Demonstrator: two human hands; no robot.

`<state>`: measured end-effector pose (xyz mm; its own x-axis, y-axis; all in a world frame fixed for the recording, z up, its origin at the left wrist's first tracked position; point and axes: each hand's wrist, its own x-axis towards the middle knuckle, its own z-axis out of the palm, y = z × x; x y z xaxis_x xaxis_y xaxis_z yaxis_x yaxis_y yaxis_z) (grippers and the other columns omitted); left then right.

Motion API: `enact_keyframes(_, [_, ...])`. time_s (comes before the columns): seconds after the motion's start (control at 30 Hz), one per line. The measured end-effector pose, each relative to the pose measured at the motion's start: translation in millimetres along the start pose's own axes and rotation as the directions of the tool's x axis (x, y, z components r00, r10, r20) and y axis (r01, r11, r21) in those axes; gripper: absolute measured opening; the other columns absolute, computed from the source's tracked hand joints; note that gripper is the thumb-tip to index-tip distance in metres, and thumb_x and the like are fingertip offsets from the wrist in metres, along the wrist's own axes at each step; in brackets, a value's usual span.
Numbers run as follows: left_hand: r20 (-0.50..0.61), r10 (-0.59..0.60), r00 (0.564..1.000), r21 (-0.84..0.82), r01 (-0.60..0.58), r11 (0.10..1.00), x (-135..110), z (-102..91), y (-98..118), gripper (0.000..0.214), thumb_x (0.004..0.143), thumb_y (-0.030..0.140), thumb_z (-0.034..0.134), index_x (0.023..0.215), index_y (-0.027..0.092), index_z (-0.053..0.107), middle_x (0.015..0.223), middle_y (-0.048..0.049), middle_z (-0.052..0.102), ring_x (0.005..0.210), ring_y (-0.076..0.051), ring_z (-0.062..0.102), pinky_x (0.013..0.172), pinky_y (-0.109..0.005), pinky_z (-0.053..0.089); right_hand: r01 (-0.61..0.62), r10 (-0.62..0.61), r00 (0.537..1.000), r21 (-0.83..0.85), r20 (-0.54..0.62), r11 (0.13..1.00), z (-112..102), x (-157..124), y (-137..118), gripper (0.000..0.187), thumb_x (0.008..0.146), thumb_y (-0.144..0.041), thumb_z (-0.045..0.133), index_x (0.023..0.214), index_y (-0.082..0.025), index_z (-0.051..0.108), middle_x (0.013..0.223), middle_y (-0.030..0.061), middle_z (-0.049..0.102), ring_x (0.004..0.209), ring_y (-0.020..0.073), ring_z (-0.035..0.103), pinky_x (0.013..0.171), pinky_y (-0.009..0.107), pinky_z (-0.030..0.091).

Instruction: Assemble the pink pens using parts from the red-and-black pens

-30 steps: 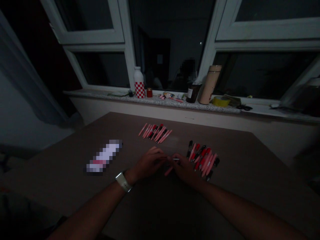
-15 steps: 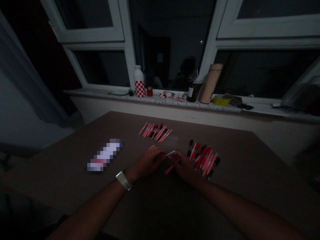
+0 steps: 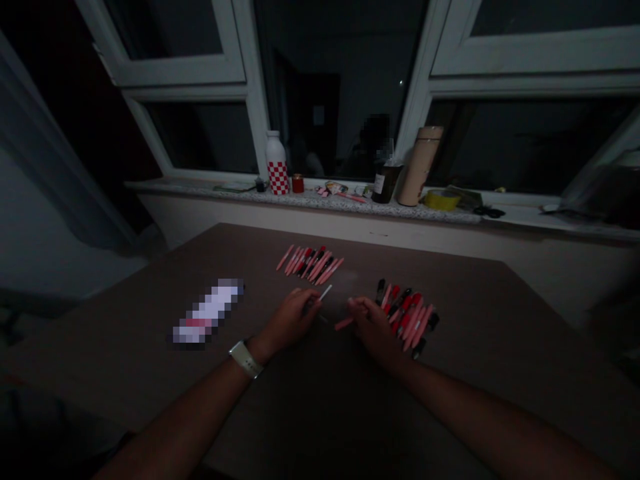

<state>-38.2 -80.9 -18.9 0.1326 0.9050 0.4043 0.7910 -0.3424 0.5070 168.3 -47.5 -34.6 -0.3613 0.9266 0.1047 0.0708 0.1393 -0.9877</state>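
My left hand [image 3: 294, 317], with a pale watch band at its wrist, pinches a thin white rod [image 3: 325, 292] that looks like a pen refill. A pink pen barrel [image 3: 343, 324] sticks out of my right hand [image 3: 371, 327], whose fingers are closed round it. A small gap separates the two hands above the table. Just beyond them lies a row of pink, red and black pens [image 3: 313, 265]. Right beside my right hand spreads another group of pink, red and black pens [image 3: 413, 319]. The dim light hides detail on the held parts.
On the brown table [image 3: 225, 413], a blurred-out phone-like object [image 3: 213, 310] lies to the left. The windowsill [image 3: 320, 203] behind carries a checkered bottle [image 3: 277, 167], a red jar [image 3: 298, 184], a dark drink cup [image 3: 386, 183], a beige flask [image 3: 420, 167] and yellow tape [image 3: 442, 199].
My hands have moved apart. The white rod, between both hands before, has gone left with my left hand and now points up; the pink barrel stays in my right hand.
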Motion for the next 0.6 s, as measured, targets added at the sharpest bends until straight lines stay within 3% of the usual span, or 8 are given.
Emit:
enact_keyframes(0.33, [0.033, -0.029, 0.999, -0.041, 0.03, 0.999, -2, 5.0, -2, 0.024, 0.102, 0.033, 0.039, 0.108, 0.018, 0.057, 0.096, -0.0067, 0.064, 0.091, -0.021, 0.06, 0.08, -0.034, 0.046, 0.018, -0.018, 1.0, 0.006, -0.011, 1.0, -4, 3, 9, 0.047, 0.09, -0.066, 0.048, 0.091, -0.02, 0.058, 0.071, 0.0047, 0.074, 0.048, 0.0133, 0.048, 0.046, 0.025, 0.032])
enact_keyframes(0.6, [0.039, -0.094, 0.995, -0.129, 0.098, 0.987, -4, 8.8, -2, 0.027, 0.103, 0.035, 0.032, 0.109, 0.019, 0.052, 0.091, -0.005, 0.064, 0.08, -0.019, 0.061, 0.072, -0.032, 0.047, -0.046, 0.049, 0.994, 0.039, -0.096, 0.998, -5, 8, 13, 0.05, 0.073, -0.067, 0.068, 0.089, -0.021, 0.058, 0.07, 0.0055, 0.073, 0.047, 0.0142, 0.052, 0.044, 0.025, 0.035])
